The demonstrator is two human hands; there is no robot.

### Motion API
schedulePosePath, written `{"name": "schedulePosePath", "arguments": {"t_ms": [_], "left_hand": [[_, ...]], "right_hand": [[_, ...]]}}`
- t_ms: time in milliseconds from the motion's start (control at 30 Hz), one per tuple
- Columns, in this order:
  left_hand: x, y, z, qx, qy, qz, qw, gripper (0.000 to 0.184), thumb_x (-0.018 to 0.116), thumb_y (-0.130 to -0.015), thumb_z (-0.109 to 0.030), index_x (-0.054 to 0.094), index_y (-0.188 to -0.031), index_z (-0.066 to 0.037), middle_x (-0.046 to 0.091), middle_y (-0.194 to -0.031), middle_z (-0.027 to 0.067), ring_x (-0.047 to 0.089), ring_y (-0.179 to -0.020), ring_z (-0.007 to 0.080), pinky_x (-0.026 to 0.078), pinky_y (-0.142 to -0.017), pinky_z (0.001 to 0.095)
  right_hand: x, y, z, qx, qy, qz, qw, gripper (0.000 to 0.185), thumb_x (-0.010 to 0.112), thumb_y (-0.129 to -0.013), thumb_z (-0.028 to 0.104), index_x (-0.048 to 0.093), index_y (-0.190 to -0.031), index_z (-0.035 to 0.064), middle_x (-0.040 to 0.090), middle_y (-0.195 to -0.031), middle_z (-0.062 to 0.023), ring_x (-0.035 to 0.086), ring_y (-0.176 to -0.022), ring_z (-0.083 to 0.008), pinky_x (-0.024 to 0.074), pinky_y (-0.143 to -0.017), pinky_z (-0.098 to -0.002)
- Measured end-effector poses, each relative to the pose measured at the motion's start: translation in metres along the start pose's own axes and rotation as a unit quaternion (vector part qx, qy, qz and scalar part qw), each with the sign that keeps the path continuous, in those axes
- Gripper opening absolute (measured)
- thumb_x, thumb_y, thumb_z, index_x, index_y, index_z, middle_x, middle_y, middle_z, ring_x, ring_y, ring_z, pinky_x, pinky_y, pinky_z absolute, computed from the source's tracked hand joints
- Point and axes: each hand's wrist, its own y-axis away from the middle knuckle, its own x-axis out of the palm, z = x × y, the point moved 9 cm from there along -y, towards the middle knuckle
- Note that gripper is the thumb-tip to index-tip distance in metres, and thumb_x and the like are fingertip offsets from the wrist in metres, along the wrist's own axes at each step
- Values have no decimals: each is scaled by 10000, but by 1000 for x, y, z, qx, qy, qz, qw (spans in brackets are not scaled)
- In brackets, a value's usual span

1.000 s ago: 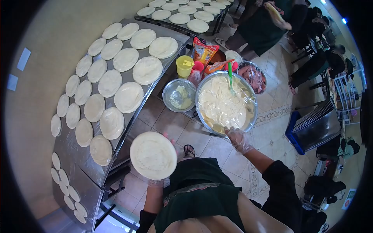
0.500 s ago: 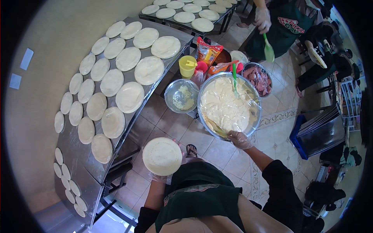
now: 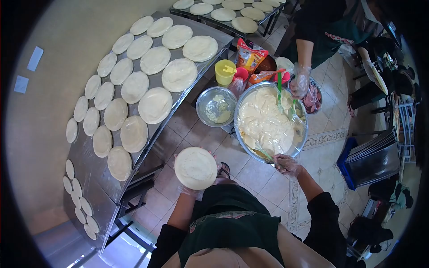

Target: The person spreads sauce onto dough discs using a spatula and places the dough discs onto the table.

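Note:
My left hand [image 3: 191, 192], in a clear glove, supports a round dough base [image 3: 195, 169] from below. Its centre has a pale, whitish patch. My gloved right hand [image 3: 288, 164] is closed at the near rim of a large metal bowl [image 3: 302, 145], around the handle of what looks like a green spatula [image 3: 264, 154]. Its blade reaches into the bowl. Thick cream-coloured spread [image 3: 266, 118] fills much of the bowl, and a green-handled spatula [image 3: 279, 87] stands in it at the far side.
Several round bases [image 3: 155, 105] lie on the metal table [image 3: 85, 156] at left. Beside the bowl are a smaller metal bowl [image 3: 203, 114], a yellow jug [image 3: 223, 73] and a red-orange packet [image 3: 250, 56]. A co-worker's gloved hand [image 3: 300, 82] reaches over the large bowl's far edge.
The co-worker's hand has come down with its green spatula to the bowl. The base in my left hand shows a whiter centre. My right hand remains at the near rim; the view has shifted slightly.

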Motion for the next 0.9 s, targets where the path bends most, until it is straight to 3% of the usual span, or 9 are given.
{"name": "schedulePosePath", "arguments": {"t_ms": [67,367,633,700,767,833,900], "left_hand": [[-11,-10,4,-20,-5,40,999,901,401,-842,-806,446,-1443,-135,495,-1413,190,387,-1365,432,315,-1094,659],[-112,-65,15,-55,50,0,997,736,391,-923,-678,464,-1420,-140,527,-1394,172,482,-1298,426,408,-1047,638],[-108,-100,37,-58,27,20,998,721,380,-937,-656,463,-1416,-123,524,-1402,173,515,-1269,414,446,-1014,646],[-102,-104,42,-55,24,33,998,734,394,-928,-664,462,-1416,-119,521,-1405,175,518,-1265,418,449,-1010,650],[-99,-100,37,-10,-112,-62,992,823,390,-896,-730,450,-1422,-100,515,-1411,174,519,-1249,448,450,-996,660],[-75,-93,34,-21,-57,-47,997,852,366,-880,-768,461,-1417,-114,532,-1392,170,529,-1241,429,430,-1002,675],[-52,-87,32,-30,-4,-27,999,882,342,-865,-806,472,-1412,-127,549,-1373,165,540,-1233,411,409,-1007,691]], "right_hand": [[-6,-6,-13,-10,-12,10,1000,216,639,-973,276,577,-1153,172,548,-742,-11,370,-478,-48,272,-417,-196],[3,-18,-31,-64,-52,39,996,208,631,-975,301,582,-1147,195,564,-758,-22,417,-486,-59,309,-420,-195],[10,-10,-22,-107,14,-9,994,90,647,-965,227,629,-1037,178,597,-745,-20,441,-476,-54,309,-399,-190],[13,-8,-16,-149,45,-31,987,109,644,-965,196,638,-1059,142,605,-748,-18,440,-474,-49,315,-402,-193],[26,2,-5,-183,54,-22,981,135,649,-960,176,639,-1079,112,609,-758,-20,476,-517,-58,351,-429,-203],[47,10,6,-219,64,-8,974,162,654,-956,157,641,-1099,82,614,-767,-21,513,-560,-67,388,-457,-213],[71,26,28,-361,177,-73,913,180,649,-955,116,651,-1115,34,624,-814,-13,573,-694,-95,469,-553,-261]]}}
